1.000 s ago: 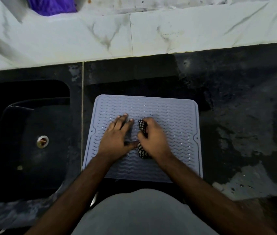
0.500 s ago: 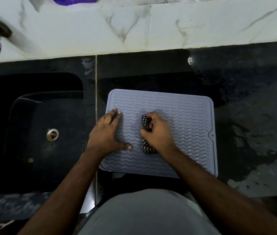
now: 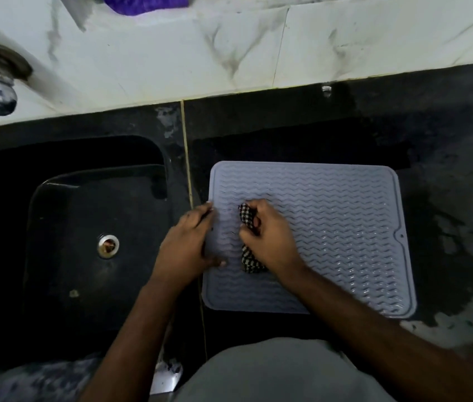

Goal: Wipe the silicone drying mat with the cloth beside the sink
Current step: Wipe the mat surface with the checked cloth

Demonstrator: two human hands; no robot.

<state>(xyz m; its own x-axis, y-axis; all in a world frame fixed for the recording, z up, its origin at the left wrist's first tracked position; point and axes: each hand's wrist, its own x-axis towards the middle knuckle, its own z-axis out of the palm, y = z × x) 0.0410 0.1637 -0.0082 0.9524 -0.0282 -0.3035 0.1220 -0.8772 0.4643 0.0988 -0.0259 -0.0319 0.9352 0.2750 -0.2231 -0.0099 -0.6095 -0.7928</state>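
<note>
The right hand (image 3: 270, 239) gripped the bunched checked cloth (image 3: 248, 258) on the mat (image 3: 345, 227); the left hand (image 3: 184, 250), fingers spread, pinned its sink-side edge; lifting could let the mat skid.

Mat (image 3: 331, 227) pale lilac-grey, zigzag ribs; cloth (image 3: 247, 219) black-white check; counter (image 3: 446, 140) black; purple, perhaps cloth (image 3: 145, 2).

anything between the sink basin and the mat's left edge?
In the head view, only a strip of black counter with a thin seam line separates sink from mat; the left hand lies across it, holding the mat's edge.
</note>
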